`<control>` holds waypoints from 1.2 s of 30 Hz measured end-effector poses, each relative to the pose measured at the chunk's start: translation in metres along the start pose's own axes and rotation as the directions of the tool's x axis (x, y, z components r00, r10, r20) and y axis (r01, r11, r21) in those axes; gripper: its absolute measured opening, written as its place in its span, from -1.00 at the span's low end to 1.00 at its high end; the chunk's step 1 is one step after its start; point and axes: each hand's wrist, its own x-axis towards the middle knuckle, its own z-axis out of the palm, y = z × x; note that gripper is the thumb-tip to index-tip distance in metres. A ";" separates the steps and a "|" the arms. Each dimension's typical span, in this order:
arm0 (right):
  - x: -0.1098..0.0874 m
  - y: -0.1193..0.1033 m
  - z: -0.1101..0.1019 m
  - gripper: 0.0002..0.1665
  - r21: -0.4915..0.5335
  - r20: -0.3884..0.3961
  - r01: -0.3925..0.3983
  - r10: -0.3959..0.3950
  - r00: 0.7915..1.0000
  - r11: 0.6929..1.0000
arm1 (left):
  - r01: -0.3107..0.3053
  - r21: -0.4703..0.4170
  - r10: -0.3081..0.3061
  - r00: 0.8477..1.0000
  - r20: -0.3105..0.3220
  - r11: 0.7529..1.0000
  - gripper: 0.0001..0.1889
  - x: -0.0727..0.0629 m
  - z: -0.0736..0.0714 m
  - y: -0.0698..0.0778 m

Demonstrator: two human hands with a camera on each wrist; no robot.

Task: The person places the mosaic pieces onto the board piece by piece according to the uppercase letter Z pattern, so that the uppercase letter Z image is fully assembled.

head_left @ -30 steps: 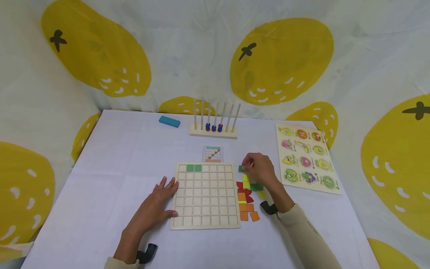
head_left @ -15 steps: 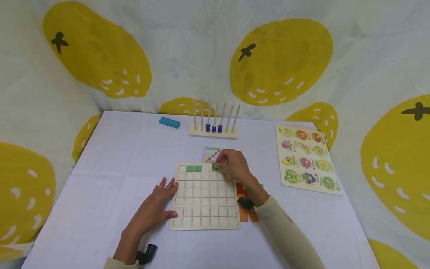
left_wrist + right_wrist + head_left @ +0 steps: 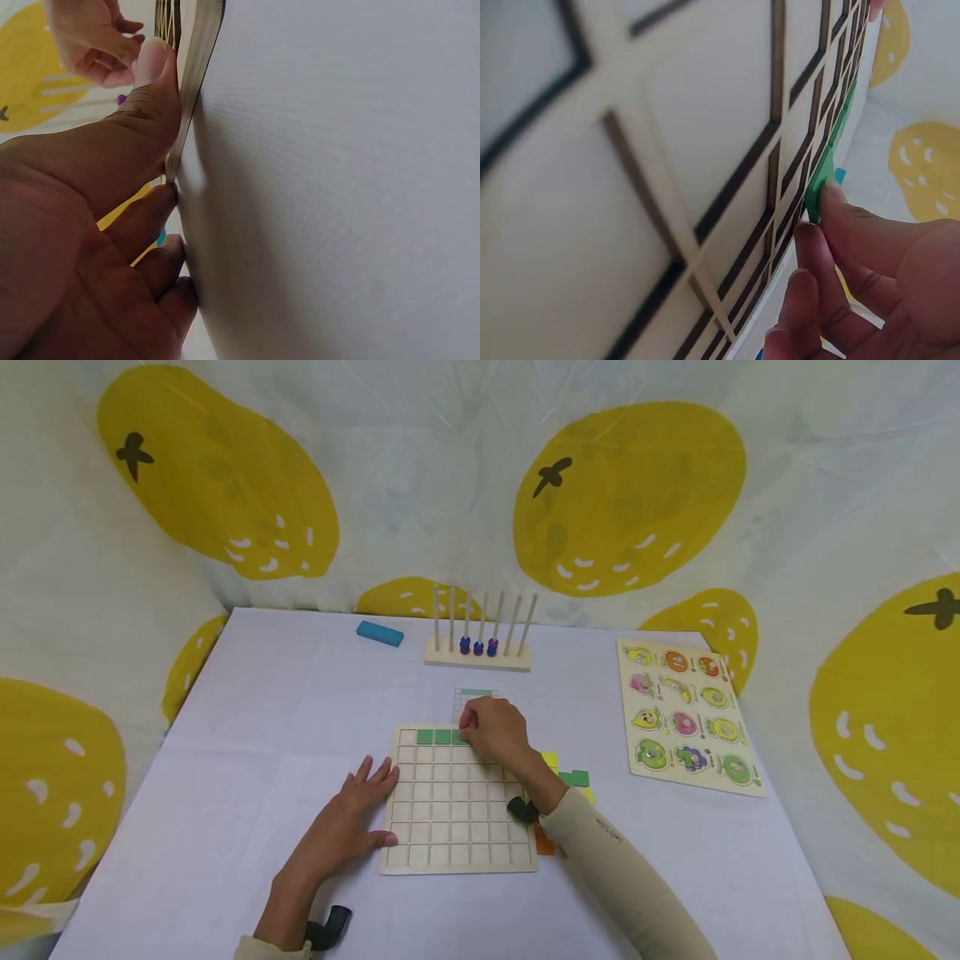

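A wooden grid board [image 3: 450, 812] lies on the white table. My left hand [image 3: 351, 814] rests along its left edge, fingers spread; in the left wrist view the thumb [image 3: 154, 71] lies on the rim. At the top row, my right hand [image 3: 497, 731] pinches a green square tile [image 3: 820, 180] between thumb and fingers, held at a cell just right of two other green tiles [image 3: 433, 737]. Whether it lies flat in the cell is hard to tell. Behind the board is a small pattern card [image 3: 474, 692], partly covered by the right hand.
Right of the board lie loose green tiles [image 3: 577, 778], yellow tiles [image 3: 550, 760] and orange tiles [image 3: 545, 842], partly under the right forearm. A peg stand [image 3: 477, 657] with beads and a blue block [image 3: 379, 633] stand behind. A fruit puzzle board [image 3: 686, 718] lies at right.
My right hand has taken a green tile from the loose pieces and carried it left over the board to the top row. The left hand has stayed at the board's edge.
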 end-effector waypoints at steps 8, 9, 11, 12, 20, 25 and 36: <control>-0.005 0.004 -0.007 -0.87 0.018 0.066 -0.013 0.012 0.998 1.000 | -0.008 -0.001 0.008 1.000 -0.013 1.000 0.13 -0.001 0.001 0.000; -0.006 0.007 -0.008 -0.86 0.024 0.065 -0.011 0.010 0.998 1.000 | -0.008 0.000 0.008 1.000 -0.011 1.000 0.13 0.000 0.001 0.000; -0.008 0.012 -0.012 -0.83 0.041 0.057 -0.018 0.016 0.998 0.999 | -0.008 -0.002 0.008 1.000 -0.009 1.000 0.13 0.000 0.001 0.000; -0.009 0.015 -0.015 -0.82 0.049 0.048 -0.025 0.023 0.999 0.998 | -0.003 -0.005 0.003 1.000 -0.008 1.000 0.13 0.000 0.001 0.000; -0.025 0.045 -0.043 -0.83 0.098 -0.015 -0.091 0.093 0.996 0.991 | -0.008 0.001 0.008 1.000 -0.019 1.000 0.13 0.000 -0.001 0.001; -0.043 0.072 -0.057 -0.81 0.095 -0.027 -0.111 0.114 0.993 0.989 | -0.014 -0.002 0.014 1.000 -0.010 1.000 0.12 -0.001 -0.001 0.001; -0.088 0.121 -0.077 -0.77 0.052 0.065 -0.175 0.171 0.983 0.983 | 0.002 -0.007 -0.002 1.000 -0.008 1.000 0.12 -0.001 -0.003 0.004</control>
